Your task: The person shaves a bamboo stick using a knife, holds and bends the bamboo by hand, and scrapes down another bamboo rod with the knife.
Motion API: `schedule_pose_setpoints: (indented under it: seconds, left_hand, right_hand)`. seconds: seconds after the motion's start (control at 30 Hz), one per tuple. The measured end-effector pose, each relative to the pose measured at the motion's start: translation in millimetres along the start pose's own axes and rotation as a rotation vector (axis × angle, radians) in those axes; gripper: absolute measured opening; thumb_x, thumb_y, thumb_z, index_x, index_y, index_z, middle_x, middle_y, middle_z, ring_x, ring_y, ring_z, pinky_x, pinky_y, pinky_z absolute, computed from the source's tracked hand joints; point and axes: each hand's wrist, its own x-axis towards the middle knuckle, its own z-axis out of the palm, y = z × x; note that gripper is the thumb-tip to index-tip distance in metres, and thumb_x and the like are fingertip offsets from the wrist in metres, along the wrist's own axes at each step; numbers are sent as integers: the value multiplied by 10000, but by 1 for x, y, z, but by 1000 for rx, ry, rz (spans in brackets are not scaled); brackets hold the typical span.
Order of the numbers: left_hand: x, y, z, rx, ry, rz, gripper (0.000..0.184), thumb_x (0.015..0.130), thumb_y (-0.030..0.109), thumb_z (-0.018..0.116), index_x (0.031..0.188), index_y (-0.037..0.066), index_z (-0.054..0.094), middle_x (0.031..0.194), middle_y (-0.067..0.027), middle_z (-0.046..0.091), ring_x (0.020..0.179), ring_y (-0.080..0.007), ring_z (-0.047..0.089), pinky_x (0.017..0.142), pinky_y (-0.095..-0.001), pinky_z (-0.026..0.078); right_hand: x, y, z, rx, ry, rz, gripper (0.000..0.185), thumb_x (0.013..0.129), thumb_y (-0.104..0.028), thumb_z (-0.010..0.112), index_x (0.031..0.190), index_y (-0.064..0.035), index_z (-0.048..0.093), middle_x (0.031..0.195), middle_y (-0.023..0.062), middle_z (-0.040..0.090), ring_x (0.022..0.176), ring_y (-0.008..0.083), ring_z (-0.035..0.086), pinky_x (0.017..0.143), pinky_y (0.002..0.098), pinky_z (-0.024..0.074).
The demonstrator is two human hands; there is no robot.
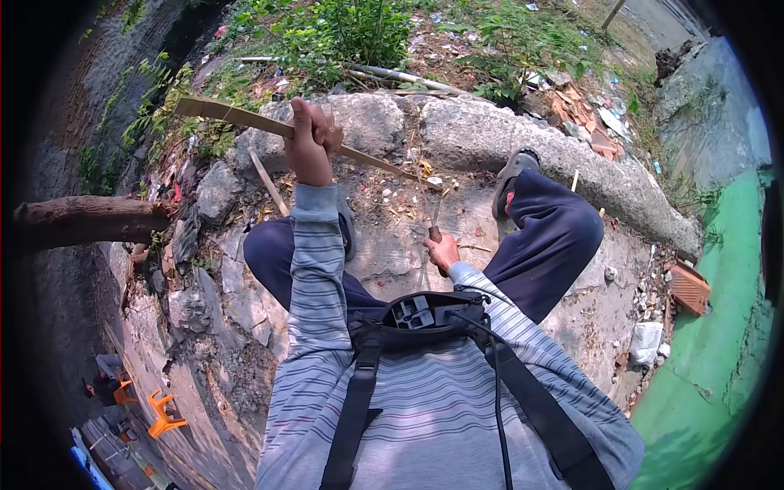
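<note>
My left hand (pixel 312 147) is raised in front of me, its fingers wrapped round a long flat strip of bamboo (pixel 233 114). One end of the strip points up to the left; the other slants down toward the concrete between my feet. Lower and to the right, my right hand (pixel 443 251) grips the brown handle of a knife (pixel 431 208). Its thin blade points away from me, with its tip close to the strip's lower end. Whether blade and strip touch, I cannot tell. Another bamboo stick (pixel 268 181) lies by my left knee.
A rough concrete kerb (pixel 523 135) curves beyond my feet, with plants (pixel 359 33) and litter behind it. To the left are a tree trunk (pixel 94 216) and broken stones. An orange plastic chair (pixel 166 414) stands lower left; a brick (pixel 690 287) lies by green-painted ground on the right.
</note>
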Motion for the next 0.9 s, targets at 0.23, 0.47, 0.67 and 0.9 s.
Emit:
schedule_pose_setpoints:
  seconds: [0.23, 0.47, 0.67, 0.9]
  left_hand:
    - [11, 5, 3, 6, 23, -49, 584, 1045, 548, 421, 631, 146, 336, 524, 59, 201, 414, -71, 141, 406, -285, 125]
    - [6, 3, 16, 8, -22, -58, 599, 1026, 570, 456, 617, 154, 324, 523, 61, 221, 424, -70, 150, 412, -286, 122]
    - [1, 3, 22, 10, -46, -50, 586, 1034, 550, 459, 622, 153, 335, 521, 62, 221, 418, -66, 159, 409, -283, 123]
    - [-19, 1, 25, 17, -80, -13, 584, 1057, 495, 447, 618, 120, 360, 536, 40, 279, 455, -74, 248, 439, -273, 189]
  right_hand:
    - [14, 15, -1, 108, 60, 310, 259, 800, -243, 744, 729, -10, 655, 582, 69, 604, 447, 174, 578, 445, 359, 455]
    - [19, 25, -1, -98, 101, -55, 308, 787, -272, 731, 783, 27, 654, 651, 118, 633, 575, 208, 632, 550, 390, 487]
    - [-13, -27, 0, 143, -49, -37, 272, 834, -235, 733, 761, -27, 574, 618, 40, 582, 527, 142, 551, 508, 336, 459]
    - [-14, -39, 6, 161, -98, -175, 188, 853, -141, 718, 795, -56, 561, 607, -7, 524, 489, 100, 505, 443, 286, 404]
